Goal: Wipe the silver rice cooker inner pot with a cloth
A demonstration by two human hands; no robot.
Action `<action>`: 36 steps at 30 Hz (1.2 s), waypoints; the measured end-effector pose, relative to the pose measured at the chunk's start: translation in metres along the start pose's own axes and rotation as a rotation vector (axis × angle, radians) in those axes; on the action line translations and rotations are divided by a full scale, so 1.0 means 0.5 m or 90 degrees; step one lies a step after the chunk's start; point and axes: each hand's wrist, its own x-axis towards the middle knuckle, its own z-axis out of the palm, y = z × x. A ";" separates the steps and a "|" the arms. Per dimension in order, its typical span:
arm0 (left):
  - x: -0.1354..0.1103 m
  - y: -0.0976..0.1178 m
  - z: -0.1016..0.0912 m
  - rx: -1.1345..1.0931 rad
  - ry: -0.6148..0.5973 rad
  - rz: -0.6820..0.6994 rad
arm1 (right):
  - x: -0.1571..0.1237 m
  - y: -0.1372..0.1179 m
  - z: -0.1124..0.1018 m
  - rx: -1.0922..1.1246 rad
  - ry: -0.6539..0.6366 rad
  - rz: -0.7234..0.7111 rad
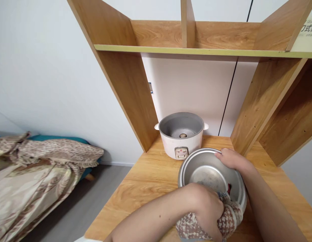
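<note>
A metal inner pot (211,169) is tilted over the wooden desk, its mouth facing me. My right hand (233,158) grips its far right rim, with the thumb over the edge. Bunched in my left hand (208,208) is a brown-and-white patterned cloth (228,218), which lies against the pot's near inner wall and hangs over the rim. Part of that hand's fingers is hidden by the cloth. Just behind the pot stands a white rice cooker body (182,143), lidless, its heating plate and front switch showing.
The wooden desk (130,191) carries a shelf unit (161,49) with upright side panels. A box with printed characters (307,33) sits on the upper right shelf. To the left, a sofa or bed has a patterned cover (52,178), beyond a strip of grey floor (95,188).
</note>
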 end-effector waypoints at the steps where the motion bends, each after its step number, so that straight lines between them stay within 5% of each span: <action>1: 0.000 0.000 0.001 0.005 0.005 -0.003 | 0.000 -0.003 0.000 -0.004 0.001 0.003; 15: -0.003 0.001 -0.001 -0.014 0.069 0.003 | 0.002 -0.016 0.000 -0.031 0.021 -0.002; 22: 0.003 -0.002 -0.002 -0.024 -0.005 0.013 | 0.011 -0.010 0.005 -0.035 0.024 -0.005; 36: 0.018 -0.010 0.020 -0.017 0.140 0.023 | 0.003 -0.019 0.007 -0.043 0.057 -0.076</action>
